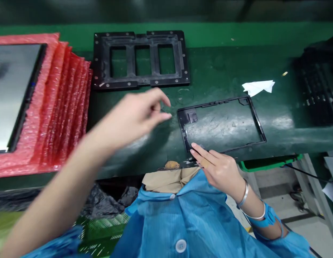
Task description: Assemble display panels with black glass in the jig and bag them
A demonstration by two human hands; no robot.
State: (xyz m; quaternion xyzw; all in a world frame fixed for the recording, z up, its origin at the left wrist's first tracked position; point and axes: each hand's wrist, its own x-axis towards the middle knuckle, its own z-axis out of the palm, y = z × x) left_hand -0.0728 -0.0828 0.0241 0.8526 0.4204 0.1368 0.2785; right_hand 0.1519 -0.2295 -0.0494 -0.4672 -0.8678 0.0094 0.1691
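Green worktop [215, 68], head view: slim black bezel frame [188, 116] is laid right of centre, near-left corner touched by right hand [220, 168], fingers extended, close together. Left hand [139, 111] is raised, thumb and forefinger apart, nothing pinched. Bezel frame could be bent by lopsided pressing.

We have a green bench [215, 68] carrying a stack of red bubble-wrap sheets [56, 114] at left, a black three-window fixture [154, 59] far centre, a thin black frame [192, 117] nearer and rightward, a white scrap [259, 87] just beyond it, and dark parts [319, 82] at far right.
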